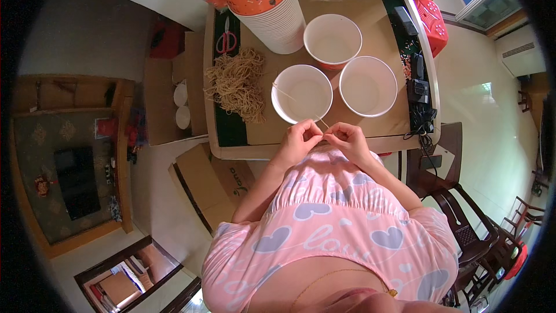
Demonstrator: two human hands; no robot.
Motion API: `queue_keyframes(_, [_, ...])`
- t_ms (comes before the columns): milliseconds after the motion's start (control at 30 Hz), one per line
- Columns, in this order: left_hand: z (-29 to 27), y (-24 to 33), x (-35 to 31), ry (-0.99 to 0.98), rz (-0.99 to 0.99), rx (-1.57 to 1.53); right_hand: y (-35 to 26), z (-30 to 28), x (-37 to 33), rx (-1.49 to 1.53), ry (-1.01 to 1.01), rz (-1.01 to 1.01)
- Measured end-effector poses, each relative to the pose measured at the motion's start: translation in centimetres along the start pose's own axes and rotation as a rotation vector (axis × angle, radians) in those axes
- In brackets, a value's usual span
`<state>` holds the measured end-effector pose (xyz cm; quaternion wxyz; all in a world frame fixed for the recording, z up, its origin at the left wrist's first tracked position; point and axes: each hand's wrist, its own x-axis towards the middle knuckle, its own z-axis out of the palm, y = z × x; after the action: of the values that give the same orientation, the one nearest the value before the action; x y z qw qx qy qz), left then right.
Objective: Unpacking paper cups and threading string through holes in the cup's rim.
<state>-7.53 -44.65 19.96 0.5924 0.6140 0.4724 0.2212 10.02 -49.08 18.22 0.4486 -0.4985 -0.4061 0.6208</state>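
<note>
My left hand (301, 141) and my right hand (349, 139) meet at the near table edge, fingertips pinched together. A thin tan piece of twine (322, 122) sticks up from between them; its lower part is hidden by my fingers. Just beyond lies the open mouth of a white paper bucket (302, 104), with a thin strand (284, 90) crossing its left rim. Two more white buckets, one at the right (368, 90) and one farther back (333, 39), stand close by. To the left is a loose heap of tan twine (236, 84).
Pink-handled scissors (226, 39) lie behind the twine. A tall stack of nested buckets (269, 17) leans at the back left. Black adapters and cables (419, 94) line the table's right side. An open cardboard box (194, 90) sits beyond the left edge, a dark chair (446, 162) at the right.
</note>
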Motion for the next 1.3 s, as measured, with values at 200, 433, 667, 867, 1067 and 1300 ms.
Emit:
queue_keyframes(200, [0.9,-1.0,3.9,0.124,0.343,0.693,-0.7,-0.9,-0.6,-0.007,-0.127,0.054])
queue_keyframes(433, [-2.4,-1.4,5.5,0.313,0.183,0.199,-0.1,0.0,3.9,0.123,0.071,-0.14])
queue_keyframes(667, [-3.5,-0.7,4.7,0.27,0.14,0.092,0.4,2.2,8.0,-0.2,0.263,-0.403])
queue_keyframes(867, [-3.2,-1.0,4.7,0.245,0.193,0.113,-0.2,1.5,8.2,-0.29,0.3,-0.272])
queue_keyframes(1067, [-3.0,0.0,4.6,0.23,0.226,0.173,1.3,0.6,8.9,-0.329,0.248,-0.29])
queue_keyframes(1300, [-2.7,1.0,4.4,0.191,0.201,0.215,1.3,0.5,8.9,-0.325,0.251,-0.28])
